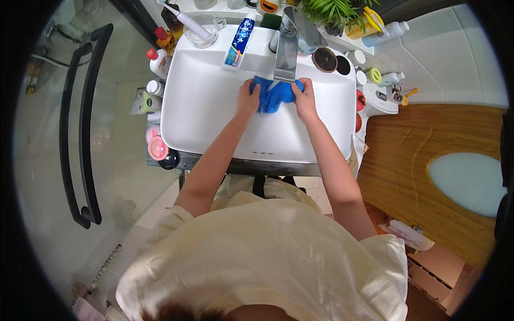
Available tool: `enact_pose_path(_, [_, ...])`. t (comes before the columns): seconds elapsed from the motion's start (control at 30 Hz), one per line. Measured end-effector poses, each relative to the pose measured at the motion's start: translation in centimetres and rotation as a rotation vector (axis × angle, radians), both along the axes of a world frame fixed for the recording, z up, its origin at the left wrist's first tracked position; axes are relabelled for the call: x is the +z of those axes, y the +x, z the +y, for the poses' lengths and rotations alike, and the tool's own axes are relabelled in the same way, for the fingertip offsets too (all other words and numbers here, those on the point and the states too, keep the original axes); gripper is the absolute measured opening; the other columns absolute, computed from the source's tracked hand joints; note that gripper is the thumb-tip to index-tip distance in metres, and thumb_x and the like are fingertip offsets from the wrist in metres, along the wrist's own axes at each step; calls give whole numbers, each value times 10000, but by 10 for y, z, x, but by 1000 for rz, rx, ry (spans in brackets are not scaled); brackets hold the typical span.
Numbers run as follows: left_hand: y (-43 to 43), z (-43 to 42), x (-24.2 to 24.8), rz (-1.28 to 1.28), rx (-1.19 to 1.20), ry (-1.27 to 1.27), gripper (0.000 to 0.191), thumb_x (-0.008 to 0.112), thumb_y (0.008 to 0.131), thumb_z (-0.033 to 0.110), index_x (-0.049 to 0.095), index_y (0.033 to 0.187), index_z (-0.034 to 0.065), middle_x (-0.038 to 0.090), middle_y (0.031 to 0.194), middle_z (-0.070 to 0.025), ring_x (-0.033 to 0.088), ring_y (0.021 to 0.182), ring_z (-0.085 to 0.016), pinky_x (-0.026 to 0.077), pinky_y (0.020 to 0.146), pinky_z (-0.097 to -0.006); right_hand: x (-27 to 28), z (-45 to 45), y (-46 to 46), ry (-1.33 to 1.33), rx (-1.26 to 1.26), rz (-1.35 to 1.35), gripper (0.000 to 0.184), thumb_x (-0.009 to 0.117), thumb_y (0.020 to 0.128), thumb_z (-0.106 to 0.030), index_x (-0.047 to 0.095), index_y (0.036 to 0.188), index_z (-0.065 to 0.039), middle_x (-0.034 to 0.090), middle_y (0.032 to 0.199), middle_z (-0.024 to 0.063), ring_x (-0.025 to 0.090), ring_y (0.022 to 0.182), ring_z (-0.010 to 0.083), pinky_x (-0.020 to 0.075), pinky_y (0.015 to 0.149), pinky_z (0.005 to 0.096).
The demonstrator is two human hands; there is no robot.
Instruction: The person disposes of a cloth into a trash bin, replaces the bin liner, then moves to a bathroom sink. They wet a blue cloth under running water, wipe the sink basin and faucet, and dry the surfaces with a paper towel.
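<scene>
A blue cloth [272, 97] is stretched between my two hands over the white sink basin [200, 108], just under the spout of the metal faucet [286, 60]. My left hand [248, 97] grips the cloth's left end, and my right hand [305, 98] pinches its right end. A pale streak that looks like running water meets the cloth below the spout. Behind my left hand, a blue toothpaste tube [241, 42] lies on the basin's back rim.
A glass cup [200, 42] holding an electric toothbrush [188, 20] stands at the back left. Bottles and pink jars [158, 148] line the left edge. Dark round lids [325, 59], a potted plant [331, 14] and more bottles are at the back right. A glass door with black handles [86, 128] is far left.
</scene>
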State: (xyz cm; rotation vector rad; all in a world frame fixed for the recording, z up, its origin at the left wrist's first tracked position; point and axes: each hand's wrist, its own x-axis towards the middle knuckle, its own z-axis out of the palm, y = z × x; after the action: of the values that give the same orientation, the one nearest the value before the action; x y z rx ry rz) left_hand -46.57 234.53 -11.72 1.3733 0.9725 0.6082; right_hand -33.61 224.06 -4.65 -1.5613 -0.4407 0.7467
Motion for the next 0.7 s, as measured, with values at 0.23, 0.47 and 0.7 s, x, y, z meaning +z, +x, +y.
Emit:
enact_pose_path(0.23, [1,-5,-3,-14,-169,-217,598,612,782,168,354,1308,48,511,1123,-127,504,1005,-163,395,869,-297,7,37,-18,87,29,251,260,508,806,20,448,1046,-60,545,908,65,542,768,120,459,626,240])
enact_pose_path(0.47, [-17,7,31,-272,-233,-777,448,558,828,129,423,1247,44,565,975,-75,569,863,-161,467,784,-291,11,39,-20,43,204,271,368,530,725,97,515,1073,-23,569,922,71,557,808,142,458,675,246])
enact_pose_path(0.7, [-20,12,35,53,-56,-287,193,587,805,68,579,996,39,572,808,-38,527,709,-106,426,653,-227,-3,33,-11,-291,136,-316,343,581,721,53,542,1053,-20,597,938,79,555,777,141,450,692,264])
